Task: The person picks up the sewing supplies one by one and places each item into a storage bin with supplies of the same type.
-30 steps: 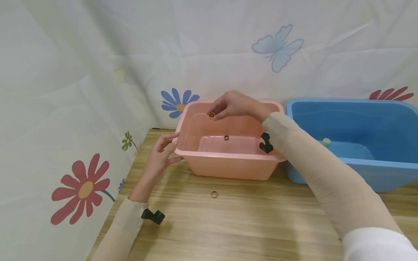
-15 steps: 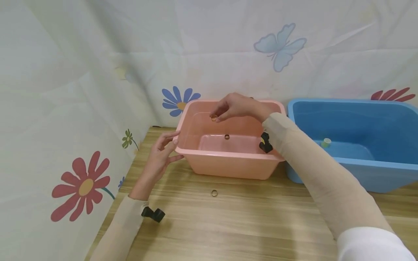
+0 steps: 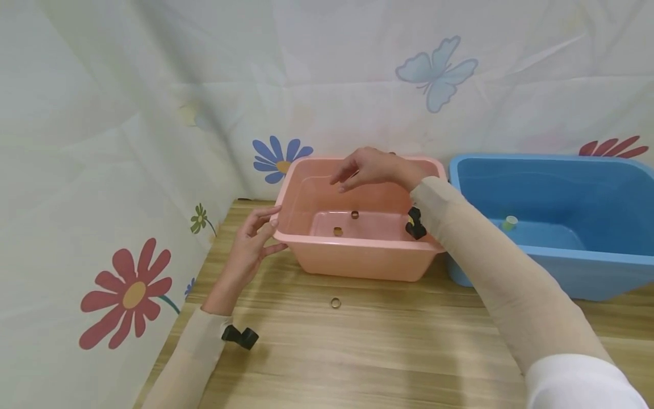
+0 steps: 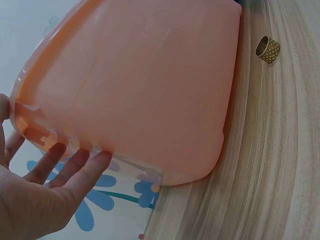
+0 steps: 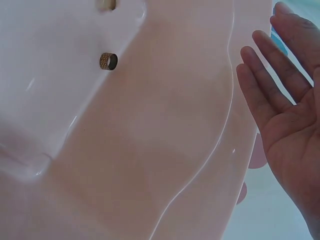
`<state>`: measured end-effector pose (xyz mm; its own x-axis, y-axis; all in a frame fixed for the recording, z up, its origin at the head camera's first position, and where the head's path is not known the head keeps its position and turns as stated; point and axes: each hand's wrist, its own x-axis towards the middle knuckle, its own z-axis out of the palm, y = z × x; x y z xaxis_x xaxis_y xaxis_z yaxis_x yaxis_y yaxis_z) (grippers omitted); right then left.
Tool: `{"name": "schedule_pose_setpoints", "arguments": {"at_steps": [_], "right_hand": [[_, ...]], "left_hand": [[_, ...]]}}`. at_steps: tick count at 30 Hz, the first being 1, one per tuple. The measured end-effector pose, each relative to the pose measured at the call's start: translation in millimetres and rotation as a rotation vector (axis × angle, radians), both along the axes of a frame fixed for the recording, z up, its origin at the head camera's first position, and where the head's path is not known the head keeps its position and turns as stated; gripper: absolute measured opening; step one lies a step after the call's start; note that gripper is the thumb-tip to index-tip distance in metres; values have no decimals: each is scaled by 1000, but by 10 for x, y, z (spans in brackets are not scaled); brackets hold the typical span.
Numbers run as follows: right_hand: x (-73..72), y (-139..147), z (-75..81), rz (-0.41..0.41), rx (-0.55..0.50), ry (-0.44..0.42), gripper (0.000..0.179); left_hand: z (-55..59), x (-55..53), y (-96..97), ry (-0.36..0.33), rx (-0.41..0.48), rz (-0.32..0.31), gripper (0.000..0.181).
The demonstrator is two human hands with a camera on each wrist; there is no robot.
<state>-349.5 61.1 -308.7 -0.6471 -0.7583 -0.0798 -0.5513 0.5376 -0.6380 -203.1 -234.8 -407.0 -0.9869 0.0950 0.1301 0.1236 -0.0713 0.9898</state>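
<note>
My left hand [image 3: 248, 245] grips the left end of the pink plastic tub [image 3: 352, 260], thumb at the rim and fingertips on the outer wall. Over the tub's inside, my right hand [image 3: 370, 167] hangs with relaxed fingers and holds nothing. Its palm [image 5: 295, 135] and fingers show apart in the right wrist view. On the tub floor lies a dotted gold-coloured ring [image 3: 355, 215]. A second ring [image 3: 338, 232] is nearer the front wall and looks blurred in the right wrist view. Another ring [image 4: 269, 50], with the same dotted band, lies on the table before the tub.
To the right, close beside the pink tub, stands a blue tub [image 3: 587, 272] with a small green-and-white cylinder [image 3: 510, 222] inside. The wood-grain table [image 3: 388, 352] carries both tubs. A printed cloth [image 3: 327, 74] hangs behind and at the left.
The right hand has let go of the ring it pinched, which is now down inside the pink tub. The left hand has stayed at the rim.
</note>
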Motion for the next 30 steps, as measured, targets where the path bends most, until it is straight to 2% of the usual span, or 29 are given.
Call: {"name": "schedule_pose_setpoints", "arguments": {"at_steps": [9, 14, 21, 30], "right_hand": [[-22, 27, 38, 10, 10, 35, 35], [4, 58, 138, 22, 5, 67, 34], [96, 140, 330, 58, -9, 138, 31], [292, 257, 525, 59, 22, 204, 30]], "left_hand": [[2, -12, 6, 1, 3, -3, 36], [-1, -4, -1, 4, -5, -7, 38], [-10, -8, 4, 0, -7, -10, 39], [-16, -19, 10, 0, -10, -4, 40]]}}
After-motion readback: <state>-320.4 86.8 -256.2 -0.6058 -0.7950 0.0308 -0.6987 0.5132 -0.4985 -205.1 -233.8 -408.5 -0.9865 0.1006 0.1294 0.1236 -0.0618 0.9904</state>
